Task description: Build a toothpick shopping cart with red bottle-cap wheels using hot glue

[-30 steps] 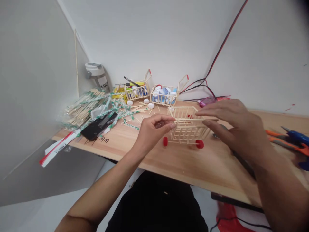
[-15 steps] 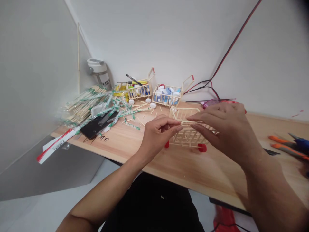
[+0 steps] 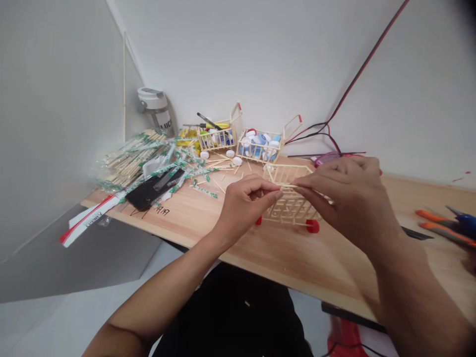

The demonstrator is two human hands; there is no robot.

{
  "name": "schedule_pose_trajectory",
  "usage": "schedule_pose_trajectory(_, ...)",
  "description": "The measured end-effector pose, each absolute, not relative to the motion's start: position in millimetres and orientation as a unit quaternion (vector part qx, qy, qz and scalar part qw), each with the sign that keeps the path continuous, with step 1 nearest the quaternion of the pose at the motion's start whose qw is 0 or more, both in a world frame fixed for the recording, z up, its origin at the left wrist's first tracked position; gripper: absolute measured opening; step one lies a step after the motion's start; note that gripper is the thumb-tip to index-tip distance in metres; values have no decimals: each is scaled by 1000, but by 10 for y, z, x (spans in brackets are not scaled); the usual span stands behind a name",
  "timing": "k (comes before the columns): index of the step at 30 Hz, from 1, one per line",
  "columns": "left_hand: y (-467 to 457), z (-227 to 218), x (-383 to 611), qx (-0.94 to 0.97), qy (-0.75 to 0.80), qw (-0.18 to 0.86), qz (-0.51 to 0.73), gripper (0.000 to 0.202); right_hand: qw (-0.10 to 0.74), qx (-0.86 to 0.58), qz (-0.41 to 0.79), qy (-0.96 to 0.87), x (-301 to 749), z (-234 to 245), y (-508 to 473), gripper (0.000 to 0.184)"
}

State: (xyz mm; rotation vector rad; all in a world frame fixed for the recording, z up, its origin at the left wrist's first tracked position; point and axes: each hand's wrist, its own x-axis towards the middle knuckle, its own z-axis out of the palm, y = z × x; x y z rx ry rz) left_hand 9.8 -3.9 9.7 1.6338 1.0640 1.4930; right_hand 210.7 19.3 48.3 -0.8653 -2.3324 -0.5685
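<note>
Both grips pinched shut at the fingertips, your left hand (image 3: 245, 208) and right hand (image 3: 347, 203) on one thin wooden stick (image 3: 287, 186), held at the top of a slatted stick-built miniature cart (image 3: 292, 210), round red wheels (image 3: 313, 226), light wood-grain desk (image 3: 308, 263)

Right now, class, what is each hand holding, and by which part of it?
The left hand and right hand pinch one thin wooden stick between their fingertips, the left at its end, the right further along.
</note>
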Motion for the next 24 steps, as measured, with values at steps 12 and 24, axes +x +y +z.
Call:
schedule_pose_trajectory(12, -29, 114, 95, 625, 413, 340, 569, 7, 307, -308, -214, -875, 2097, 459, 190, 9)
schedule_pose_trajectory(24, -30, 125, 91, 635, 412, 332, 563, 6, 296, -325, -210, -873, 2079, 462, 178, 14)
